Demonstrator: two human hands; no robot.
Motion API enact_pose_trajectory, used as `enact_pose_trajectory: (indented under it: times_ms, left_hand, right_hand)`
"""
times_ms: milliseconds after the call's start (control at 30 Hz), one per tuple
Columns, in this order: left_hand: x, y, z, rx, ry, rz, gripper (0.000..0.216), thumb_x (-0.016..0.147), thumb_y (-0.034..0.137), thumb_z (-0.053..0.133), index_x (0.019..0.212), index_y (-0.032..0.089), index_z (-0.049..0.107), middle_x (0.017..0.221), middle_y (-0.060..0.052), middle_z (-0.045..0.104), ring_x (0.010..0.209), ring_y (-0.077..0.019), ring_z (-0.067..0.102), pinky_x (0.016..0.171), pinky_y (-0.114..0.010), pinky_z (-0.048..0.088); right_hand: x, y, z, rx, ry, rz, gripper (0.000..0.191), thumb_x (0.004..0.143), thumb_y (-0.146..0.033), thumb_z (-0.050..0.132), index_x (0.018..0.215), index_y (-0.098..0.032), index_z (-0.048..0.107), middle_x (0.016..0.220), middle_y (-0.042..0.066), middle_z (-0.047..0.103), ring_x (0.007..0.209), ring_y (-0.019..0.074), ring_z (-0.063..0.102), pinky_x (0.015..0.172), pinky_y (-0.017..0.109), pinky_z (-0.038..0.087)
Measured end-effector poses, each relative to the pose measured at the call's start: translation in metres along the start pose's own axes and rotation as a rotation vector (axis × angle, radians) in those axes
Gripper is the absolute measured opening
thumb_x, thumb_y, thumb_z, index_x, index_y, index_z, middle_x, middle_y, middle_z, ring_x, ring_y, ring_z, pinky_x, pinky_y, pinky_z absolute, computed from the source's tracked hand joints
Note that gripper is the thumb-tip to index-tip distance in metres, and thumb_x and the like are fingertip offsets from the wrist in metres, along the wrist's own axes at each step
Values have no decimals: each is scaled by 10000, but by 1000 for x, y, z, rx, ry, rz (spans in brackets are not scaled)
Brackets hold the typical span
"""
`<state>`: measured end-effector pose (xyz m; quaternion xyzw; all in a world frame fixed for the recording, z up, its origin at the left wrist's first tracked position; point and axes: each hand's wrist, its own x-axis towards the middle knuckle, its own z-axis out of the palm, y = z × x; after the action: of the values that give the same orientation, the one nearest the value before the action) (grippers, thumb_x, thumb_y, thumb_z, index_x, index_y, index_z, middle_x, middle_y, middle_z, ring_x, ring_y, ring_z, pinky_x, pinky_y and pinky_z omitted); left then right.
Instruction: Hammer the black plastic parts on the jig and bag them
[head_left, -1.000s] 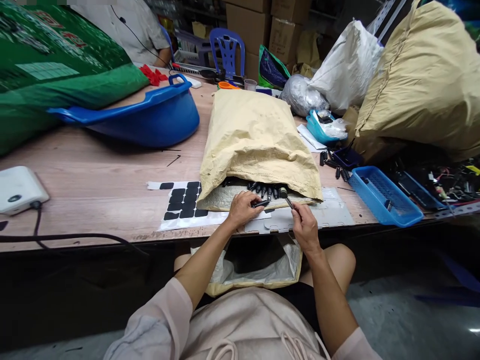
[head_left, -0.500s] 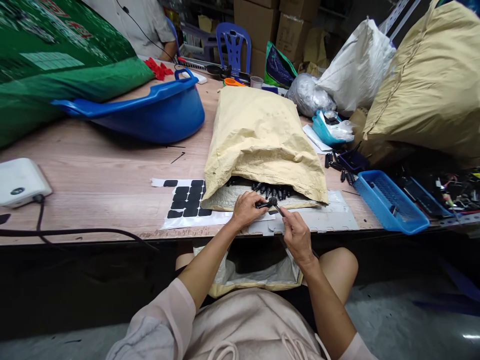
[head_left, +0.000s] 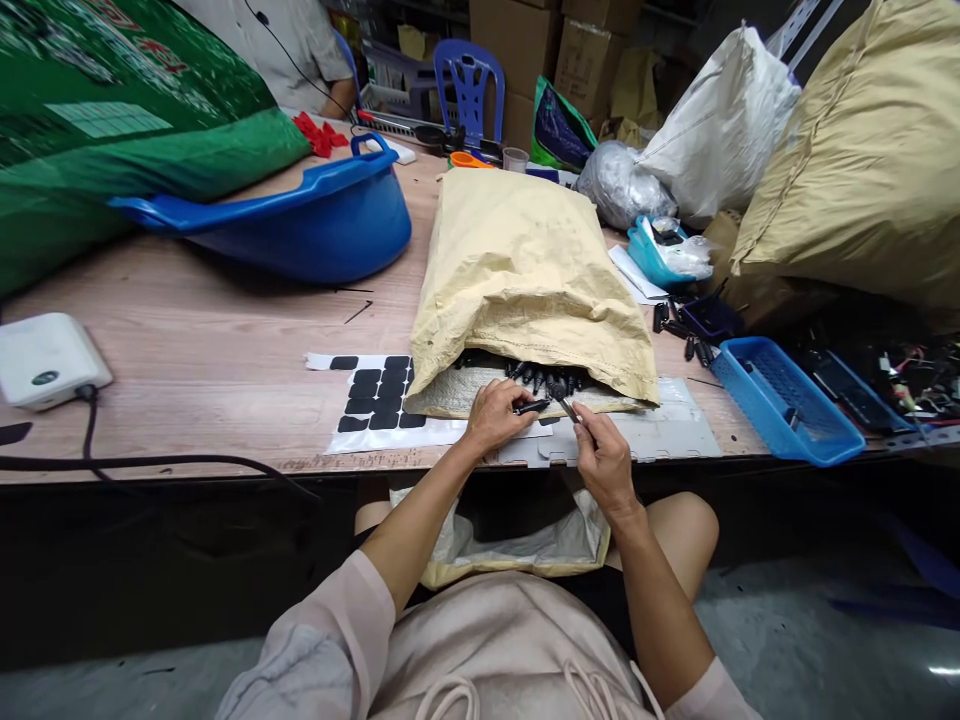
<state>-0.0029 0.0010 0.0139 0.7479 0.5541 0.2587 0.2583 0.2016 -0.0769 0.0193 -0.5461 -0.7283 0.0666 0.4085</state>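
Observation:
My left hand [head_left: 496, 416] is closed on a slim black cylindrical piece [head_left: 531, 407], held level at the mouth of a yellow woven sack [head_left: 525, 240]. In my right hand [head_left: 602, 452] is a small tool [head_left: 568, 405] with a metal shaft and a dark round head, its fingers wrapped round the lower end. The tool's head is just right of the black piece, with a small gap between them. Several similar black pieces [head_left: 538, 377] lie in the sack's opening, beyond both hands. Deeper contents are hidden by the sack.
Left of the sack lies a sheet of black stickers [head_left: 386, 390]. A blue basin [head_left: 300, 225] and a white device [head_left: 52, 360] stand farther left. On the right are a blue basket [head_left: 787, 400] and a large yellow sack [head_left: 862, 160]. Another open sack [head_left: 517, 570] rests at my lap.
My right hand has shifted slightly right with the tool, whose head has come away from the black piece. My left hand keeps its hold in nearly the same spot.

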Motion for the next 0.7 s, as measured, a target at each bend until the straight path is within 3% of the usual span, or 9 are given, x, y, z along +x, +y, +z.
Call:
enact_pose_trajectory:
  times_ms: [100,267,467,567,700]
  left_hand:
    - [0,0,1,11,8,-4,143,800,288,766,934,238,768,912,-31,709,976,-244,615,903,-375,456]
    - [-1,-5,1,-2,-22,26,128,872,319,703,956,242,760,947,-34,702,1001,-247,599,918,-388,440]
    - [-4,-9,-5,-49,-30,146,220,987,335,544,929,239,734,956,-39,703,974,-237,591,902,-395,437]
    - [-26,-1,-4,-134,-39,307,268,1027,356,491,973,219,714,942,-54,679,936,-219,603,864,-362,461]
    - [-78,9,16,-129,-195,556,303,1066,366,448,1077,199,700,970,-65,674,861,-185,621,778,-317,467]
  right_hand:
    - [3,24,-16,-139,33,-65,353,1048,-232,507,1352,-258,683,1080,78,738,997,226,679,889,350,538]
    - [3,67,-34,-363,-75,-187,241,999,-243,584,1154,-268,767,967,51,728,900,229,607,817,369,452]
    - [2,69,-28,-366,-87,-135,213,972,-251,592,1111,-250,753,971,50,704,922,233,569,850,356,447]
    - [1,63,-26,-376,-83,-110,206,969,-250,596,1105,-243,750,972,54,694,924,234,559,856,352,449]
    - [0,60,-26,-402,-93,-91,205,969,-257,602,1112,-243,749,968,55,683,924,234,553,848,351,442]
